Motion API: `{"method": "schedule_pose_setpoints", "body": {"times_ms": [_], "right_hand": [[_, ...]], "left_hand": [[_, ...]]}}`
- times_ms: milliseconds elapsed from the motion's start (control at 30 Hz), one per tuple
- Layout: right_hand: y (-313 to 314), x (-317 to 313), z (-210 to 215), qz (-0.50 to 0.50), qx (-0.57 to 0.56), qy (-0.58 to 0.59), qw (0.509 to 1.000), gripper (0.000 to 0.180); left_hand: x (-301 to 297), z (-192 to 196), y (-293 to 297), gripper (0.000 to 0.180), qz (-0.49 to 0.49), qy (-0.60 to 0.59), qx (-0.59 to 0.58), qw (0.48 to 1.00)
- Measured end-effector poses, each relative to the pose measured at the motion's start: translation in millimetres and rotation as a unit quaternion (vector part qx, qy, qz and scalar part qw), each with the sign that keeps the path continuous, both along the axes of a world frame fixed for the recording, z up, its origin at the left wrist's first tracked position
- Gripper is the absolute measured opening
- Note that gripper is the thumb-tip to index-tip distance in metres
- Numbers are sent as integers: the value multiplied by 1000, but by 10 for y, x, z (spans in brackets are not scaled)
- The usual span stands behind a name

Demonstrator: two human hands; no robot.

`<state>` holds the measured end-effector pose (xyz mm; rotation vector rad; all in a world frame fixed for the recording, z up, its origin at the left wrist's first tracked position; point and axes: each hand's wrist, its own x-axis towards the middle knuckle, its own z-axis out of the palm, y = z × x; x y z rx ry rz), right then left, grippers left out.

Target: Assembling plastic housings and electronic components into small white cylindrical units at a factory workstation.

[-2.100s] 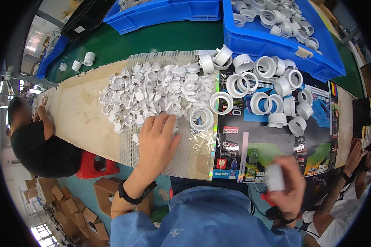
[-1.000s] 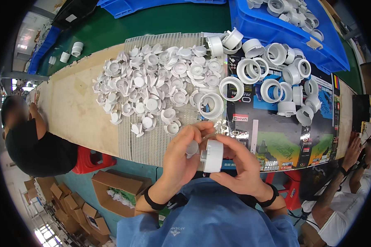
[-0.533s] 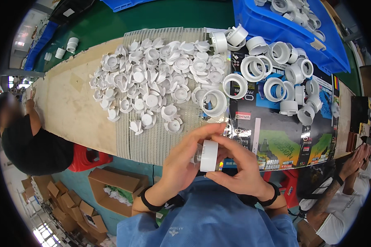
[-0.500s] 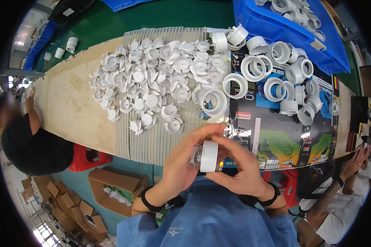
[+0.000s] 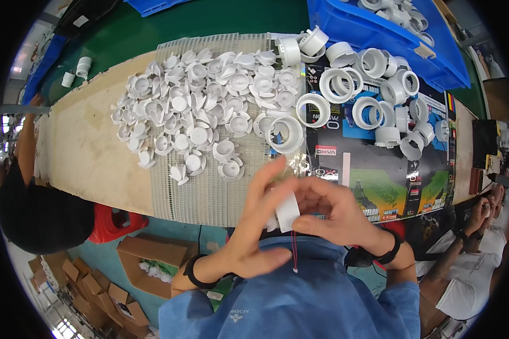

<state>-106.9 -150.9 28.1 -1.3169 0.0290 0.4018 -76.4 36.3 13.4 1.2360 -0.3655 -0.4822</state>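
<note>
White plastic ring sits between both hands, held above the near edge of the desk, close to the person's blue shirt. The left hand wraps it from the left, fingers reaching up past it and thumb stretched out below; the right hand pinches its right side with thumb and fingertips, so both hands are closed on the same piece. A thin red cord hangs just below the ring.

A printed cardboard sheet lies flat over the right part of the desk: dark ground, blue panels at its far part, a green patch and small coloured squares near its near right corner. Larger white rings are strewn over its far half, well apart from the held one. Left of it a pale ribbed mat carries a heap of small white flanged caps, beginning just beyond the hands. A blue bin with more white parts stands at the far right edge. Two small white cylinders rest near the far left corner. Below the near left edge stand open brown cartons and a red stool.
</note>
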Motion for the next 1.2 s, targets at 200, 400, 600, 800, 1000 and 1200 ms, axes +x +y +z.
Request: {"method": "schedule_pose_setpoints", "body": {"times_ms": [200,400,600,800,1000,1200], "right_hand": [[-150,289,97,74,-202,-37,976,44],[-199,522,-207,54,-590,-295,749,19],[-102,114,58,-3,-452,-296,842,21],[-32,-153,168,58,-361,-142,920,49],[14,-273,-41,31,-82,-26,996,79],[56,-334,-109,-91,-251,-231,936,59]], "left_hand": [[1,-160,337,50,86,-223,203,950],[33,-31,248,43,88,162,-68,981],[53,14,58,58,137,153,17,978],[-35,-70,-38,53,132,122,28,983],[-96,-239,-47,38,31,-85,98,991],[-89,-171,-147,57,103,-40,165,980]]}}
